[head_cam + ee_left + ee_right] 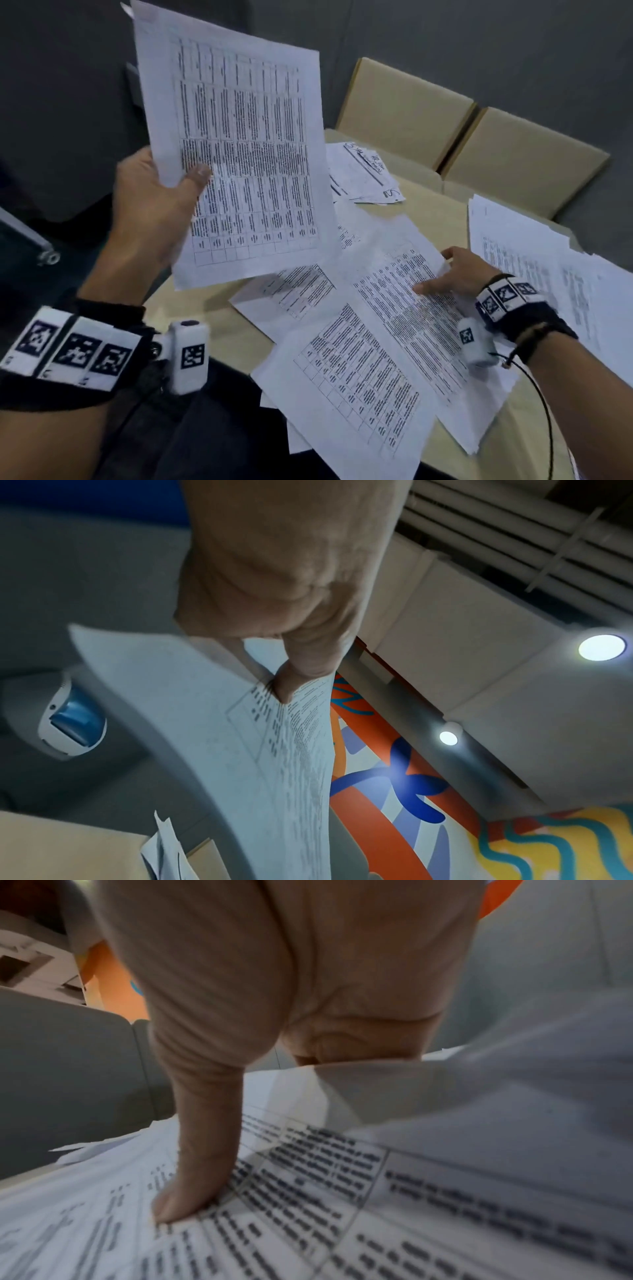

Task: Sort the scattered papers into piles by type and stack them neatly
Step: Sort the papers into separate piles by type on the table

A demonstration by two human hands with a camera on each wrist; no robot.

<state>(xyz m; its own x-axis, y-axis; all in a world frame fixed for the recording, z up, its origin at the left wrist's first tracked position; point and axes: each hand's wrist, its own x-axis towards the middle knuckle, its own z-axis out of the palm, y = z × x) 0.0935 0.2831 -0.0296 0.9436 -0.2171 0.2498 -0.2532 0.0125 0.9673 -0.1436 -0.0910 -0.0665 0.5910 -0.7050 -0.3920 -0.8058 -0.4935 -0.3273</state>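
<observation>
My left hand [161,202] holds a sheaf of printed table sheets [239,154] raised above the table's left edge, thumb [301,674] on the front face and fingers behind. The same table sheets [240,750] run edge-on in the left wrist view. My right hand [436,274] pinches the far edge of a table sheet [404,308] lying on the beige table [428,205]. Its thumb [192,1177] presses on the print, and the sheet's lifted edge [445,1096] covers the fingers. A second table sheet [359,383] lies nearer me, overlapping the others.
A pile of text pages [534,260] sits at the table's right. A small heap of handwritten notes [363,171] lies at the far side. Two beige chairs [404,109] [524,161] stand behind the table. Some sheets overhang the near edge.
</observation>
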